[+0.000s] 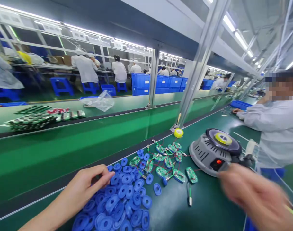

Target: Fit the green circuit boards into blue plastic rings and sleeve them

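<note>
My left hand (94, 181) is at the left edge of a heap of blue oval rubber-like rings (123, 191), thumb and forefinger pinched together. What the fingertips hold, if anything, is hidden. My right hand (253, 195) is smeared by motion at the lower right, in front of a grey round machine (210, 154) with a lit red switch. Its fingers are too blurred to read. Between the heap and the machine lie several small green circuit boards (168, 162) with red wires and metal-ended strips. One such board (191, 175) lies apart, nearest the machine.
A yellow tape roll (178, 132) sits by the metal post (194, 64). Beyond the green divider (64, 144) lie stacked circuit panels (33, 120) and a clear plastic bag (100, 101). At right, a person in white (279, 128) works beside a blue tray (240, 104).
</note>
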A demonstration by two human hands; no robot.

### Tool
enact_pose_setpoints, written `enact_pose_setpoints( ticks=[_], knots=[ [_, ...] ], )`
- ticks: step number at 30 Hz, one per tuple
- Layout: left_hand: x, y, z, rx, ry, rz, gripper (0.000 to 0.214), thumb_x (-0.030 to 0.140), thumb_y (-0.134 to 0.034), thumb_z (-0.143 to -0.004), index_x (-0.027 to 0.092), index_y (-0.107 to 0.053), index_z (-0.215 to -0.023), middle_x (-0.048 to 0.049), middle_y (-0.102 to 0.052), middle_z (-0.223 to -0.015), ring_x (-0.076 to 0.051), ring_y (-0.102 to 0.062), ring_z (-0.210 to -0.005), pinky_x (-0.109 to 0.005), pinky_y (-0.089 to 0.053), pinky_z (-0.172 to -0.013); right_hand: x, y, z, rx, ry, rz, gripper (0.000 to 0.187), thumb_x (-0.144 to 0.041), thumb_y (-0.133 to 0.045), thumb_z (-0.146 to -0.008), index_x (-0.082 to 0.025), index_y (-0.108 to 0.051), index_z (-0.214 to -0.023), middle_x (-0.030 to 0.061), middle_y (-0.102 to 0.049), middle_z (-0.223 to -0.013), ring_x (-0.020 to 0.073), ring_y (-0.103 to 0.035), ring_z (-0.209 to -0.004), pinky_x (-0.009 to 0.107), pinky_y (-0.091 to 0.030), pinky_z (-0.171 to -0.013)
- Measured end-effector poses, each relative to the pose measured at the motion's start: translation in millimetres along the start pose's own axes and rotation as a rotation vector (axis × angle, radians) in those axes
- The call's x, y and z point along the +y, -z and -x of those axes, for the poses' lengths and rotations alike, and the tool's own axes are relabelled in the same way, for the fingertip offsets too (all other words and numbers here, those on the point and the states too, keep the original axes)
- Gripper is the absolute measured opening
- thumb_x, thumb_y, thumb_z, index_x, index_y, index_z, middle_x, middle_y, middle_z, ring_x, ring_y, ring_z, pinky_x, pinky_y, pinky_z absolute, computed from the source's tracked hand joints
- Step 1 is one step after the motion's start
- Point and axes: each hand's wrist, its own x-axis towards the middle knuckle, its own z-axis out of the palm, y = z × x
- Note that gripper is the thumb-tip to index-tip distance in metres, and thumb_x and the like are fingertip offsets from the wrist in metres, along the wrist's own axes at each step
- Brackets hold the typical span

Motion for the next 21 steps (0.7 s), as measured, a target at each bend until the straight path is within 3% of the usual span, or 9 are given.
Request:
enact_pose_setpoints(
  ticks=[2,3,6,10,12,15,19,21],
  knots=[
    [-11.4,0.5,4.4,0.001,-0.011,-0.020,0.036,0.045,-0.041,-0.083,0.020,-0.052,-0.060,0.0037,-0.056,-0.059,-0.013,-0.051,-0.058,-0.021,-0.039,-0.058,-10.0,-51.7,-10.6,-0.354,0.083,0.014,0.038,-0.036,-0.040,-0.090,-0.021,-0.042,-0.055,-0.0032,-0.042,-0.050,0.0096,-0.039,-0.045,0.022,-0.031,-0.042],
    [-16.7,0.7,6.2,0.001,-0.014,-0.033,0.034,0.043,-0.041,-0.084,0.020,-0.054,-0.063,0.0031,-0.058,-0.062,-0.014,-0.053,-0.060,-0.022,-0.039,-0.059,-13.9,-75.6,-15.1,-0.468,0.125,0.054,0.032,-0.029,-0.038,-0.091,-0.020,-0.047,-0.062,-0.0030,-0.046,-0.054,0.0099,-0.043,-0.049,0.022,-0.035,-0.047],
    [-29.4,1.6,8.0,0.010,-0.020,-0.069,0.026,0.037,-0.043,-0.084,0.020,-0.058,-0.071,0.0016,-0.062,-0.070,-0.015,-0.056,-0.065,-0.024,-0.041,-0.061,-20.0,-133.6,-21.4,-0.549,0.293,0.338,0.017,-0.014,-0.042,-0.087,-0.020,-0.057,-0.081,0.0001,-0.059,-0.076,0.0129,-0.054,-0.072,0.022,-0.041,-0.063],
    [-39.0,0.4,1.1,0.021,-0.034,-0.104,0.016,0.027,-0.046,-0.083,0.022,-0.061,-0.083,-0.0006,-0.062,-0.083,-0.017,-0.057,-0.073,-0.026,-0.043,-0.063,-17.7,-178.9,-17.5,-0.520,0.330,0.654,0.010,-0.010,-0.053,-0.076,-0.014,-0.063,-0.076,0.0096,-0.061,-0.079,0.0243,-0.056,-0.078,0.031,-0.043,-0.061],
    [-40.3,-3.6,-4.9,0.025,-0.048,-0.119,0.019,0.024,-0.045,-0.083,0.023,-0.062,-0.091,-0.0021,-0.060,-0.091,-0.018,-0.057,-0.082,-0.029,-0.045,-0.071,-15.2,-190.8,-15.3,-0.502,0.318,0.691,0.010,-0.007,-0.054,-0.072,-0.010,-0.064,-0.072,0.0135,-0.062,-0.076,0.0278,-0.058,-0.075,0.033,-0.042,-0.059],
    [-39.9,-13.0,-13.8,0.034,-0.067,-0.139,0.024,0.021,-0.045,-0.083,0.022,-0.060,-0.102,-0.0049,-0.058,-0.100,-0.021,-0.054,-0.093,-0.036,-0.043,-0.083,-11.9,-196.7,-14.9,-0.475,0.300,0.707,0.017,-0.004,-0.050,-0.073,-0.012,-0.064,-0.069,0.0124,-0.064,-0.068,0.0262,-0.061,-0.065,0.031,-0.041,-0.054],
    [-42.1,-23.2,-20.7,0.032,-0.073,-0.135,0.020,0.017,-0.053,-0.079,0.021,-0.062,-0.096,-0.0048,-0.058,-0.099,-0.022,-0.053,-0.094,-0.039,-0.043,-0.085,-8.7,-184.9,-20.6,-0.422,0.269,0.658,0.024,-0.011,-0.041,-0.084,-0.016,-0.064,-0.082,0.0060,-0.065,-0.058,0.0215,-0.062,-0.052,0.027,-0.039,-0.047],
    [-43.5,-24.2,-21.5,0.042,-0.069,-0.110,0.014,0.017,-0.056,-0.077,0.020,-0.062,-0.089,-0.0040,-0.059,-0.096,-0.022,-0.054,-0.091,-0.038,-0.043,-0.084,-8.4,-174.4,-25.7,-0.377,0.255,0.539,0.025,-0.016,-0.037,-0.088,-0.017,-0.062,-0.092,0.0054,-0.067,-0.068,0.0193,-0.063,-0.060,0.026,-0.043,-0.054]
  ],
)
